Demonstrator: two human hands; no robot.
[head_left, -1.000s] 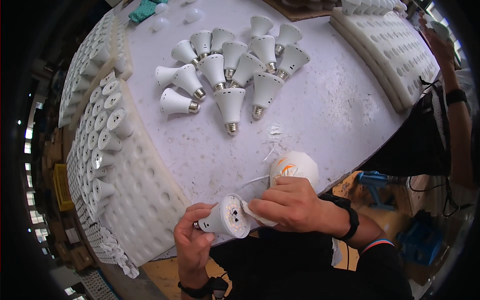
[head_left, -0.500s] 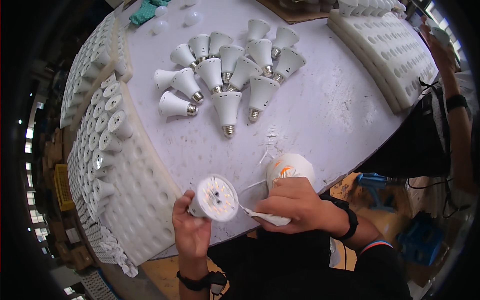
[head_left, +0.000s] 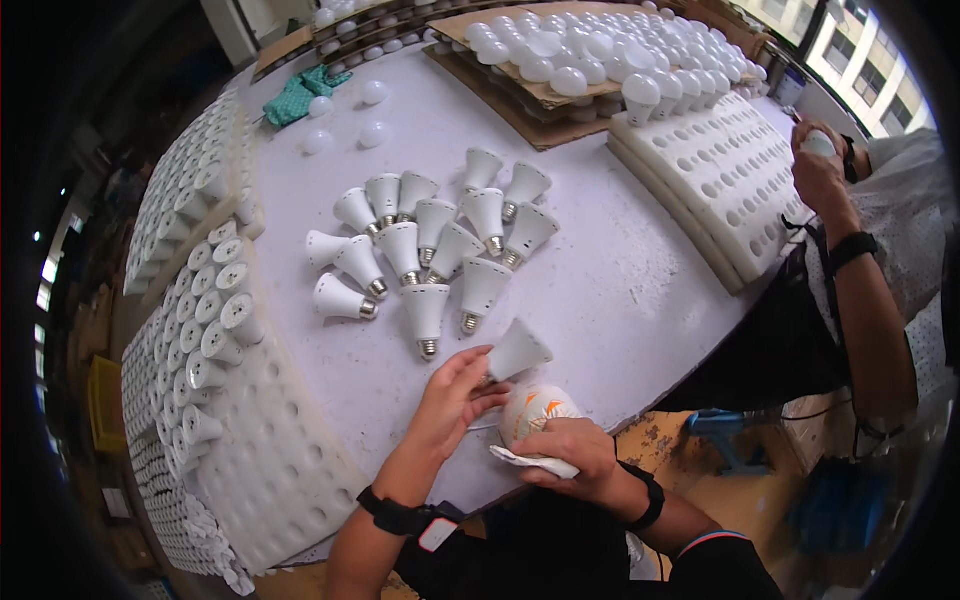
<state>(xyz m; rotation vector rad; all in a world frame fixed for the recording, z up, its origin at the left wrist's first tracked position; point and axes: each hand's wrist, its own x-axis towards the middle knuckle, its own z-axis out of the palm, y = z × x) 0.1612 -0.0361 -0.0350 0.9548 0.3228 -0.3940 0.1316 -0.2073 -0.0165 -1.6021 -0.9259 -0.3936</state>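
Observation:
My left hand (head_left: 452, 398) is closed round the base end of a white LED bulb housing (head_left: 520, 350), its wide end tilted up and to the right. The base itself is hidden by my fingers. Just right of it, my right hand (head_left: 578, 455) squeezes a white plastic squeeze bag (head_left: 537, 405) with orange marks. The bag bulges above my fist, while its narrow tip pokes out to the left below, apart from the housing. Beyond my hands, several similar white bulb housings (head_left: 425, 312) lie in a loose cluster on the table, metal screw bases mostly toward me.
On the left stand white foam trays (head_left: 290, 470) holding rows of housings. Another foam tray (head_left: 720, 170) is at the right, near cardboard stacked with round white bulb covers (head_left: 570, 82). A green cloth (head_left: 300, 95) lies far left. A co-worker's hand (head_left: 820, 175) holds a bulb.
The bulb housing in my left hand has moved up and right, away from the bag's tip, and its lit-chip face has turned away. The view has shifted to show more of the far table.

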